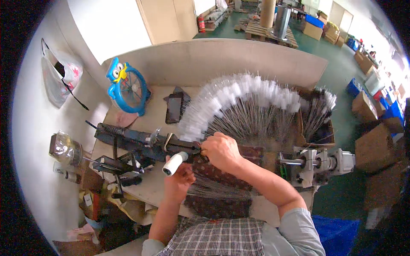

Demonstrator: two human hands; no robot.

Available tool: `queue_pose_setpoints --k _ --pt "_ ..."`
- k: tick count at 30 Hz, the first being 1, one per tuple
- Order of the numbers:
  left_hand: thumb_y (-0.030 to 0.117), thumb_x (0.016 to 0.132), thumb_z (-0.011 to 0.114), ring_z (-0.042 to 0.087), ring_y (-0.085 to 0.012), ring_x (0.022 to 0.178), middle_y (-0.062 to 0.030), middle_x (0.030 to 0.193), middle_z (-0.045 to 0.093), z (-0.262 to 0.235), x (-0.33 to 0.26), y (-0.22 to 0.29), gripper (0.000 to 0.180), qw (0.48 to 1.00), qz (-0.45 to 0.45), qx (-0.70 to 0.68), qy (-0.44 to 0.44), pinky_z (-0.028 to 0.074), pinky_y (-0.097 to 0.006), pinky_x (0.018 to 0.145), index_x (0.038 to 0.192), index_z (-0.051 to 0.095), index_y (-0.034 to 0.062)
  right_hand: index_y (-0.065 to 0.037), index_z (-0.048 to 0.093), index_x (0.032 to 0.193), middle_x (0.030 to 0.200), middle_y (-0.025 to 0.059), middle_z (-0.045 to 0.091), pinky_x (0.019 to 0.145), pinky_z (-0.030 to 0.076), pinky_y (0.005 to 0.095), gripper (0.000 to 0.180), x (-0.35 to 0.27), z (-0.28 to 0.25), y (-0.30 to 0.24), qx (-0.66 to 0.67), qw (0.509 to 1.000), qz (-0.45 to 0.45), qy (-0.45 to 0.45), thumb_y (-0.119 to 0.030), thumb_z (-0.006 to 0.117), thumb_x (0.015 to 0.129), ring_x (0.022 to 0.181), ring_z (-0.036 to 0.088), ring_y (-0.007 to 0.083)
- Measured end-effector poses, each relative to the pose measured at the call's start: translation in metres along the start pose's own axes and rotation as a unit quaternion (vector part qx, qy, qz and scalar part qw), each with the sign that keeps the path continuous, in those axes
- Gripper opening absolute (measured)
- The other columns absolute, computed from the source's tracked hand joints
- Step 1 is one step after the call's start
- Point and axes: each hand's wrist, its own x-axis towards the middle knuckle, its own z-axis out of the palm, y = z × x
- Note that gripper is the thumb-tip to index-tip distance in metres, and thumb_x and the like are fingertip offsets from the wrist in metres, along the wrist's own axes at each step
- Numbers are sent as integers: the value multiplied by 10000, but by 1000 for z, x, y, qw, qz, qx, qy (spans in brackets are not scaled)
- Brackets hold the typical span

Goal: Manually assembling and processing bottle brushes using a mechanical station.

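at the black fixture (128,137), both hands (222,150) curl; their grip is too hidden to tell.

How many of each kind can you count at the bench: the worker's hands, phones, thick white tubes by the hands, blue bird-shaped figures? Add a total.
Hands: 2 (left hand, right hand)
Phone: 1
Thick white tube: 1
Blue bird-shaped figure: 1
Total: 5

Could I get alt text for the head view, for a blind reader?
A person's right hand is at a black device; the left hand is by a white cylinder. Beyond, on a bench, lie a phone and white-tipped wires.
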Motion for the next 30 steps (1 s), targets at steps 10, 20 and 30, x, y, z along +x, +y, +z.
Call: queue_pose_setpoints --k 10,20,30 --pt "384 728 711 526 -77 560 -29 586 609 39 19 -8 402 750 28 656 85 407 -262 520 696 656 -12 -92 623 683 705 25 588 669 467 342 78 1 -10 5 -7 1000 -21 -20 -167 639 689 755 555 224" --pt "96 792 588 590 -137 695 -58 663 561 42 20 -55 158 991 18 126 32 501 -345 622 895 481 43 -64 617 927 880 84 632 638 512 374 204 -81 -23 13 117 992 -3 -34 -53 596 725 771 631 277" --pt "230 738 707 585 -182 817 -97 859 601 -1 15 -26 354 801 79 587 94 477 -330 739 975 535 32 -87 557 993 898 108 551 648 508 420 209 -66 14 22 85 987 47 -124 -178 566 804 769 600 313"
